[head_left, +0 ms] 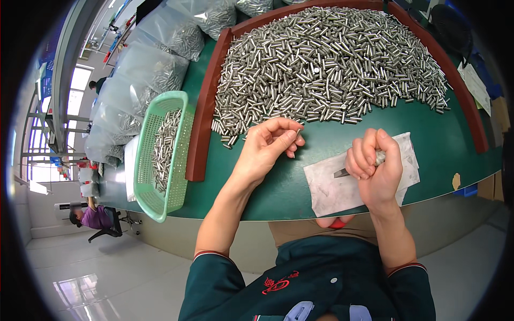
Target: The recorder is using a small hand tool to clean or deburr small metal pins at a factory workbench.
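- Metal pins (pixel 332 64), loose: heaped on the green table (pixel 257 200) inside a red-brown frame (pixel 204 120); more lie in the green basket (pixel 141 179).
- Handling, judged: each light, stiff, smooth, apt to slip and roll; not fragile. The heap, massed, probably heavy.
- Best hold: 2 fingertips across the sides, at mid-length.
- Left hand (pixel 272 143), 1: thumb and forefinger pinched on what appears to be 1 small pin (pixel 298 132), mostly covered.
- Right hand (pixel 375 163), 1: clenched round a flat-bladed tool (pixel 340 173), handle mostly hidden, above a stained cloth (pixel 327 197).
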`<control>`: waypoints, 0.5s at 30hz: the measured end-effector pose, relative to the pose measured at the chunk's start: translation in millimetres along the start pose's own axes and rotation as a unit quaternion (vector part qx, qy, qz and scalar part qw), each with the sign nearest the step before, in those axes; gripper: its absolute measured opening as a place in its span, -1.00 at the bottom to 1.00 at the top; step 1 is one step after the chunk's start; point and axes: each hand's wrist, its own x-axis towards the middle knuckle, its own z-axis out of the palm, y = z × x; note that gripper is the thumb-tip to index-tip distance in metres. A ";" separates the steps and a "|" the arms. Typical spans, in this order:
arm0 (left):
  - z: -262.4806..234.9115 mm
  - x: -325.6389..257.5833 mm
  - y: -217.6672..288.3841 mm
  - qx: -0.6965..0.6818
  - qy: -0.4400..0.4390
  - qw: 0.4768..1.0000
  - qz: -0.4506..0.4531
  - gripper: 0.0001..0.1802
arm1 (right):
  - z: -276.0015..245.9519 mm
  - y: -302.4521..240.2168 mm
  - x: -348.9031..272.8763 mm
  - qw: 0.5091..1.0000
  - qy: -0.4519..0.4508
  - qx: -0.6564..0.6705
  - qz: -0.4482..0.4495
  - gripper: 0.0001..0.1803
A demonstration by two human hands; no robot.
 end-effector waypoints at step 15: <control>37.5 -15.8 0.3 0.322 -0.052 0.921 0.211 -0.86 | -3.5 -1.3 -0.4 0.995 -0.012 0.006 -0.103 -0.58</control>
